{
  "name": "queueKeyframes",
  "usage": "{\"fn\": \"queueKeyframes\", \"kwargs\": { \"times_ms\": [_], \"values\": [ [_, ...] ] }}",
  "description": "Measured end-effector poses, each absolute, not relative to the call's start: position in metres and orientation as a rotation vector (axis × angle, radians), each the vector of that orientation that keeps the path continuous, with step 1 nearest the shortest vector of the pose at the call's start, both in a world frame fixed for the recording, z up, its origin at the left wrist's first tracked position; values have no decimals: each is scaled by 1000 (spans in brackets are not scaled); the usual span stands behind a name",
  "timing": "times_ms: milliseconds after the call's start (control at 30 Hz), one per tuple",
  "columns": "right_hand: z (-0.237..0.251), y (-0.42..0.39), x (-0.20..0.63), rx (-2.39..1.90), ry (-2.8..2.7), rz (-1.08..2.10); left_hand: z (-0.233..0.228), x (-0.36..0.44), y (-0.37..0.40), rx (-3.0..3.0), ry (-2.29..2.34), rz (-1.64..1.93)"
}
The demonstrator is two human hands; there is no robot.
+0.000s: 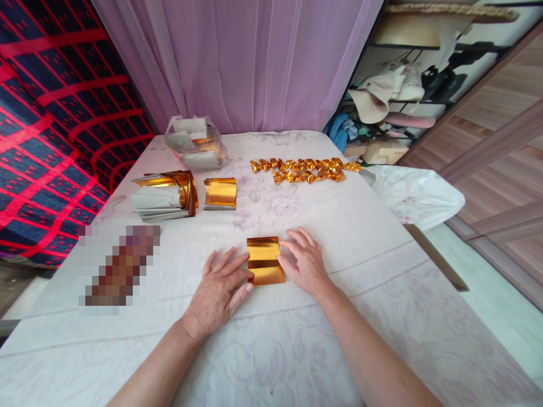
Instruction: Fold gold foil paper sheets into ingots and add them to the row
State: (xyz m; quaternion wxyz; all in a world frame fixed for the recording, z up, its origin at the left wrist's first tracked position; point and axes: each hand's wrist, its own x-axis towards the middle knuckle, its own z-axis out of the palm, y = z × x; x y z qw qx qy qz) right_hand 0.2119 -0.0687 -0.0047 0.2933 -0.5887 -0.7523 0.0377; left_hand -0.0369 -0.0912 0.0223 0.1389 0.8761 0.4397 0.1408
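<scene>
A gold foil sheet [265, 261] with creases running across it lies on the tablecloth between my hands. My left hand [224, 282] rests at the sheet's left edge, fingers spread and fingertips touching it. At its right edge is my right hand [306, 261], fingers apart, with the fingertips on or just beside the foil. Beyond my hands stands a small stack of gold sheets [220, 193]. Left of that is a larger, fanned stack of gold sheets with pale backs [165, 196]. Folded gold foil pieces [311, 169] lie in rows toward the back right.
A clear plastic bag [195, 144] of more sheets sits at the back left. A blurred-out item [121, 268] is on the left. White plastic [419, 195] hangs by the table's right edge, near a shelf with shoes [403, 85]. A purple curtain [246, 62] closes off the back.
</scene>
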Motion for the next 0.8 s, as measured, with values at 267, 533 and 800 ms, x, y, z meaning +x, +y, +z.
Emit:
{"fn": "queueKeyframes", "kwargs": {
  "times_ms": [267,533,800],
  "values": [
    [-3,-65,211,-1521,-1902,217,21,-38,-91,2548,1258,425],
    [-3,-61,214,-1415,-1898,311,20,-37,-90,2535,1273,413],
    [7,-63,211,-1367,-1829,395,20,-38,-92,2568,1278,451]
  ]
}}
